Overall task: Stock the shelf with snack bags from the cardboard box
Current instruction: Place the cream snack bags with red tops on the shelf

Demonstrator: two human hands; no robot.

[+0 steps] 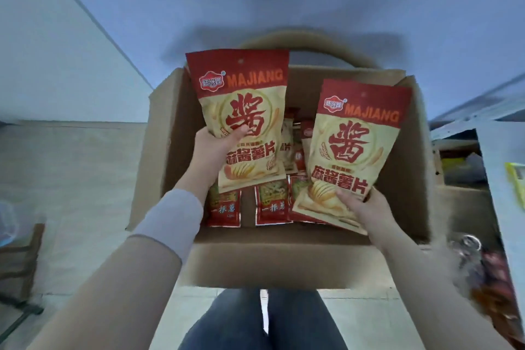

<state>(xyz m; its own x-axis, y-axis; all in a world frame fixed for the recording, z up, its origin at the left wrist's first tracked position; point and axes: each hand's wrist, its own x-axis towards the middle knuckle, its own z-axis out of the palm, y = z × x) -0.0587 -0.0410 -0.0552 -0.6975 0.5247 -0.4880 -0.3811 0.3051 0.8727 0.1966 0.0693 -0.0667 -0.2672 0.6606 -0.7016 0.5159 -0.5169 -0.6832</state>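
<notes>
**Step:** lifting stock out of the box, with one bag in each hand.

**Left hand** (pixel 216 148): centre-left of frame. The thumb lies over the front of the left bag (pixel 241 105) and the fingers are behind, clamped on its lower left edge. The bag stands upright above the box (pixel 270 264).

**Packets** (pixel 224 209): small red ones lying flat on the box bottom, lower centre. More bags lie further in, partly hidden.

**Right bag** (pixel 355 145): centre-right, slightly tilted, above the box's right half.

**Right hand** (pixel 366 207): pinches that bag's bottom edge, thumb on the front.

**Next move, as judged:** carry both bags right to the shelf (pixel 500 207), which is blurred at the right edge of frame. Bags held by their edges may flop or slip.

**Surface:** the box sits on a pale floor (pixel 71 179), lower left.

**Room:** white wall (pixel 56 51), upper left.
</notes>
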